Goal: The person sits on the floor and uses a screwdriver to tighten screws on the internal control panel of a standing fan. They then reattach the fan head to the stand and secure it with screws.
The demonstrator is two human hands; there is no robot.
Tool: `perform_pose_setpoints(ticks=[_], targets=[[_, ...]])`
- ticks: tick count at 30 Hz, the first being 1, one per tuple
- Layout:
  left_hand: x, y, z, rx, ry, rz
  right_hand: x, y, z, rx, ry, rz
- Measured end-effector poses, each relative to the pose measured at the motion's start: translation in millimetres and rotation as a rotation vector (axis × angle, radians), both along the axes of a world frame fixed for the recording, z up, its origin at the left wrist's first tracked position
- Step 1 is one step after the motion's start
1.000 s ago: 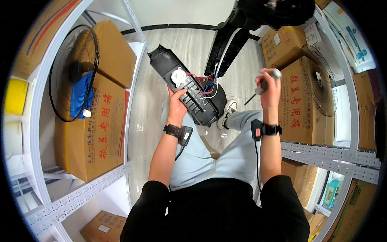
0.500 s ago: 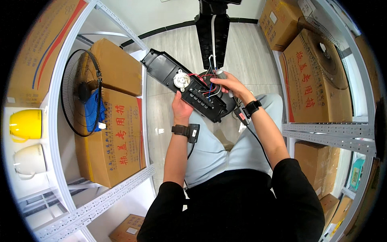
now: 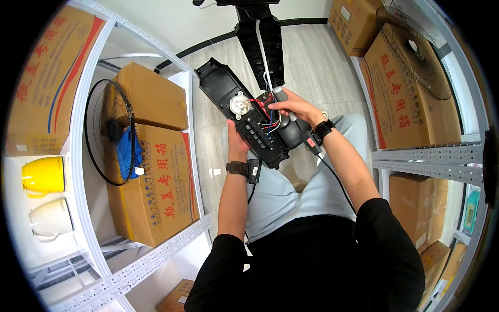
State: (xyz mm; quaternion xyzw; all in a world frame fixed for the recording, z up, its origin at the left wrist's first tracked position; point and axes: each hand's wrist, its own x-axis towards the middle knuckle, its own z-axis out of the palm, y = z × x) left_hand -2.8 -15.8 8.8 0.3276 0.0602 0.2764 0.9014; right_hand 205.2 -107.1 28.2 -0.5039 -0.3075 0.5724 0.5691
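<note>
A long black plastic panel (image 3: 221, 91) lies tilted between my hands, with a round white dial part (image 3: 239, 105), a row of switches and red, blue and white wires. My left hand (image 3: 237, 136) grips its lower left side. My right hand (image 3: 295, 109) is at the wires on the panel's right, holding a tool with a grey handle (image 3: 280, 94), apparently a screwdriver, its tip hidden; thumb and index finger are by the wires. Beyond stands a black column (image 3: 270, 44) with a white cable running down it, above a round dark base (image 3: 296, 133).
Left shelving (image 3: 179, 218) holds cardboard boxes (image 3: 150, 93), a black fan guard (image 3: 89, 125), blue cloth (image 3: 126, 151), yellow (image 3: 42, 177) and white (image 3: 49, 218) mugs. Right shelving (image 3: 426, 166) holds boxes (image 3: 395, 109) and another fan guard (image 3: 431, 67). My legs are below the panel.
My right hand has swung leftward with the tool from out at the right onto the panel's wires. The view has shifted, and the column now appears more upright and farther left.
</note>
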Motion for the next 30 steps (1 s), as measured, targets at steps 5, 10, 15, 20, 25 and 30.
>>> perform_pose_setpoints(ticks=[5, 10, 15, 20, 25, 30], targets=[[-4, 3, -21, -0.061, 0.118, 0.039, -1, 12, -8, 0.056, 0.137, -0.003], [-5, 11, -34, -0.012, 0.065, -0.007, 11, 8, -1, -0.010, 0.104, 0.116], [13, -1, -12, 0.119, 0.138, 0.207, 22, -4, 11, -0.107, -0.055, 0.180], [20, 8, -23, 0.328, 0.101, 0.138, 7, -3, 26, -0.081, -0.022, 0.225], [23, 5, -15, 0.113, 0.063, 0.082, -5, -2, 22, -0.002, -0.220, 0.022], [23, 5, -9, 0.120, 0.046, -0.023, -13, 1, 0, -0.007, -0.239, -0.156]])
